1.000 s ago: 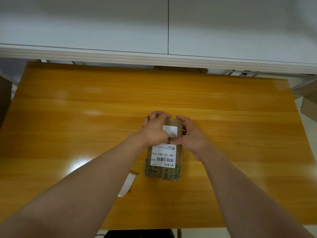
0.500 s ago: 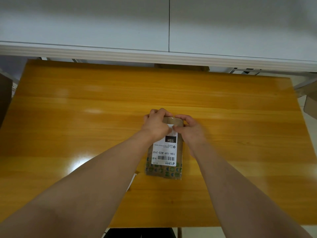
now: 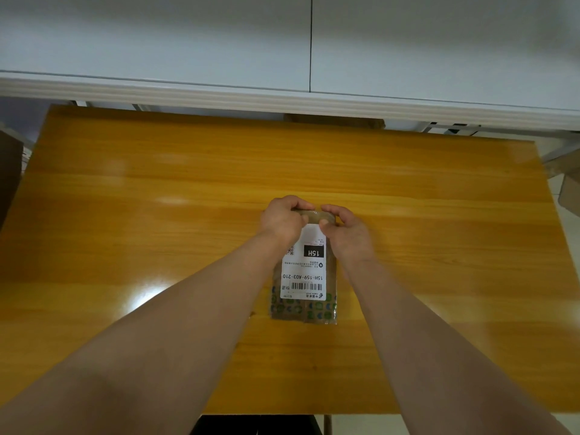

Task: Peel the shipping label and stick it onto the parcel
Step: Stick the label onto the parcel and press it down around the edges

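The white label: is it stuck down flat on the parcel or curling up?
Mostly flat: the label lies smooth on the parcel. Its far edge is hidden under both hands.

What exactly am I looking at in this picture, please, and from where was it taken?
There is no machine here: a camera worn on a person's head looks forward and down at their two bare arms. On the wooden table lies a brown parcel, and a white shipping label with a barcode and "15H" lies along its top. The left hand and the right hand are both at the parcel's far end, fingers curled over its edge, thumbs at the label's far edge. They appear to be pressing the label down. Behind the table stands a white cabinet.
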A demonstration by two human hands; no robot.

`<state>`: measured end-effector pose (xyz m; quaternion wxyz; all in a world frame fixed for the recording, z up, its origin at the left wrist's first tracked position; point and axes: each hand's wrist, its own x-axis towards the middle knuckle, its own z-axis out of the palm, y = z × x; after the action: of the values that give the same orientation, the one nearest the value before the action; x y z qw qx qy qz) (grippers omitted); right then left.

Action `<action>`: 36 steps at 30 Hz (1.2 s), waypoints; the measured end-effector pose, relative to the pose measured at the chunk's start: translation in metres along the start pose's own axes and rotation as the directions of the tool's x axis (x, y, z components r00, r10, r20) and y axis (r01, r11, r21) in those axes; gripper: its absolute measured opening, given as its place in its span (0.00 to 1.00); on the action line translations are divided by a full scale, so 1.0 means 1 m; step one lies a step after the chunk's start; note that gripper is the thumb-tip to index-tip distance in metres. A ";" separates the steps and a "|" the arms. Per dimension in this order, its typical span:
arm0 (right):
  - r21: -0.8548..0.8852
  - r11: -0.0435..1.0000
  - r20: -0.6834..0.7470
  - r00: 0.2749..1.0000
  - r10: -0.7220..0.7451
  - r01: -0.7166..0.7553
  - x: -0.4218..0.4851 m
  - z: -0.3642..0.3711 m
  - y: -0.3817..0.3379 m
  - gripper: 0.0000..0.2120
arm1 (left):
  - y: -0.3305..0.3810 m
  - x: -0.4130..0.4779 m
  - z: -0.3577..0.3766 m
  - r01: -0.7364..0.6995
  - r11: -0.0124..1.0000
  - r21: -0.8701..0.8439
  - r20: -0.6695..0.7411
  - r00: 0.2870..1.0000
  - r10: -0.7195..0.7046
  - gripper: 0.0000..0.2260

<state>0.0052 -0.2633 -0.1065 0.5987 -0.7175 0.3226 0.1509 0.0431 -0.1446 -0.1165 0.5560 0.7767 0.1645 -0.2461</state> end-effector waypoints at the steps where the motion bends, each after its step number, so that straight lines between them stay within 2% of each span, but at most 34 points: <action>1: -0.011 1.000 0.024 1.000 -0.008 0.008 0.000 -0.001 -0.001 0.17 | -0.001 -0.001 0.000 0.007 1.000 -0.014 -0.020 1.000 -0.007 0.13; 5: -0.035 0.999 0.074 0.997 0.024 -0.021 -0.002 -0.003 -0.005 0.31 | -0.004 -0.001 -0.002 0.078 0.990 -0.117 -0.133 0.987 -0.094 0.12; 7: -0.097 0.995 0.078 0.996 0.041 -0.033 -0.005 -0.004 -0.010 0.31 | -0.009 0.003 -0.005 0.124 0.981 -0.151 -0.190 0.970 -0.152 0.09; 10: -0.265 0.964 0.108 0.994 0.031 -0.002 -0.009 -0.004 -0.015 0.29 | -0.029 0.024 -0.009 0.184 0.969 -0.166 -0.273 0.936 -0.224 0.13; 12: -0.322 0.947 0.128 0.991 0.028 0.015 -0.013 -0.004 -0.015 0.28 | -0.020 0.013 -0.017 0.241 0.953 -0.183 -0.305 0.908 -0.288 0.11; 13: -0.337 0.941 0.134 0.991 0.024 0.022 -0.015 -0.004 -0.014 0.28 | -0.008 -0.003 -0.022 0.259 0.954 -0.150 -0.322 0.900 -0.295 0.09; 15: -0.363 0.931 0.146 0.989 0.018 0.037 -0.019 -0.005 -0.014 0.28 | 0.003 -0.020 -0.029 0.238 0.967 0.091 -0.337 0.921 -0.195 0.10; 17: -0.380 0.924 0.171 0.985 0.021 0.046 -0.021 -0.005 -0.013 0.29 | 0.006 -0.026 -0.033 0.126 0.910 0.394 -0.285 0.959 -0.009 0.21; 18: -0.387 0.921 0.187 0.982 0.026 0.049 -0.022 -0.004 -0.013 0.30 | 0.009 -0.028 -0.035 0.041 0.873 0.486 -0.201 0.977 0.066 0.28; 21: -0.405 0.913 0.226 0.973 0.041 0.055 -0.024 0.001 -0.011 0.32 | 0.012 -0.022 -0.038 -0.102 0.842 0.529 0.072 0.995 0.075 0.43; 23: -0.437 0.897 0.230 0.973 0.038 0.068 -0.026 0.006 -0.008 0.33 | 0.009 -0.018 -0.039 -0.098 0.842 0.530 0.147 0.989 0.022 0.46; 26: -0.443 0.894 0.216 0.976 0.035 0.066 -0.025 0.008 -0.006 0.32 | 0.003 -0.016 -0.038 -0.050 0.877 0.478 0.118 0.993 -0.007 0.44; 32: -0.456 0.890 0.136 0.988 0.073 -0.003 -0.024 0.013 -0.011 0.25 | 0.001 -0.012 -0.033 -0.008 0.923 0.384 0.054 0.998 -0.014 0.35; 36: -0.434 0.900 0.063 0.996 0.065 -0.031 -0.013 0.020 0.001 0.26 | -0.001 -0.008 -0.030 0.012 0.953 0.303 0.014 1.000 -0.017 0.28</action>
<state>-0.0020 -0.2407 -0.1042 0.4325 -0.8179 0.2756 0.2607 0.0422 -0.1163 -0.1048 0.4300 0.8494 0.1259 -0.2789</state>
